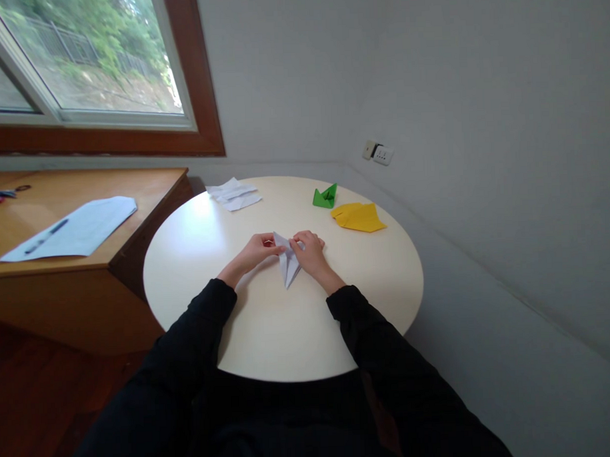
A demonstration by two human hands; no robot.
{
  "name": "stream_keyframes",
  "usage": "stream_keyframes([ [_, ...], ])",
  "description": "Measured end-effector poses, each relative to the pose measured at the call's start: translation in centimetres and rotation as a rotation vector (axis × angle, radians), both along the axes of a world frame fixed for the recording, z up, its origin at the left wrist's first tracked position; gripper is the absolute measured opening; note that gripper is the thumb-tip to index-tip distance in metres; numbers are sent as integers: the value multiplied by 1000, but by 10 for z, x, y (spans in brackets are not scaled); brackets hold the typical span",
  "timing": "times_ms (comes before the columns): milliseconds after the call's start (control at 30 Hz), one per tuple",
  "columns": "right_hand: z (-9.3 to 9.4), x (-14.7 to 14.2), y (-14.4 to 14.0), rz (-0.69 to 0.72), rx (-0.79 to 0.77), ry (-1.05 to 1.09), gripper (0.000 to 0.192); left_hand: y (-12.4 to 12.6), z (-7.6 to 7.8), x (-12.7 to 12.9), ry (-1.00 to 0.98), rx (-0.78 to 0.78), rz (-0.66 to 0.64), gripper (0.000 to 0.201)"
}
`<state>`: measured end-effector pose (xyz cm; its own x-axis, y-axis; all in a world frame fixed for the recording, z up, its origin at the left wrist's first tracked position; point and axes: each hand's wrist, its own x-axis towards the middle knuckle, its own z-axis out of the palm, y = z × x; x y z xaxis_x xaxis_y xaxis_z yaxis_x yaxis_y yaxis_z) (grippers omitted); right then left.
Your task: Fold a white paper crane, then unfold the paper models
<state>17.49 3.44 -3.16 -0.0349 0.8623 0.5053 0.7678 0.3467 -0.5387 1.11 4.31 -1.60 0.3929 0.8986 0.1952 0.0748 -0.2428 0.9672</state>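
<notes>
Head view: both hands, left hand [258, 249] and right hand [310, 249], pinch the white paper [287, 266] in the middle of the round table [269, 336]. It looks partly folded, pointy, not finished. Green [325, 197] and yellow [358, 217] paper shapes sit far right.

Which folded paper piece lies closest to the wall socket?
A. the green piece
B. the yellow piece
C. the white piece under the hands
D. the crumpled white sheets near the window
A: the green piece sits at the far edge of the round table, nearest the wall socket; the yellow piece lies nearer the person.
</notes>
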Motion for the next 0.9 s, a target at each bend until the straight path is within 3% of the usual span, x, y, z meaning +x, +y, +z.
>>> stream_keyframes([
  [233,-1,0,3,-14,13,41,19,1,0,0,-19,-14,-1,24],
  [400,-3,12,13,-50,115,301,22,4,1,-1,-138,-22,53,24],
  [500,-5,23,21,63,18,468,37,6,2,-2,-193,-42,77,25],
  [600,-5,30,23,268,-127,611,58,8,2,-4,-223,-53,91,27],
  [700,-1,31,18,399,-190,666,73,10,0,-6,-229,-51,100,27],
  [800,4,30,11,417,-177,602,70,13,-3,-9,-216,-34,109,26],
  [900,6,28,6,373,-106,513,47,16,-6,-10,-203,0,132,24],
])
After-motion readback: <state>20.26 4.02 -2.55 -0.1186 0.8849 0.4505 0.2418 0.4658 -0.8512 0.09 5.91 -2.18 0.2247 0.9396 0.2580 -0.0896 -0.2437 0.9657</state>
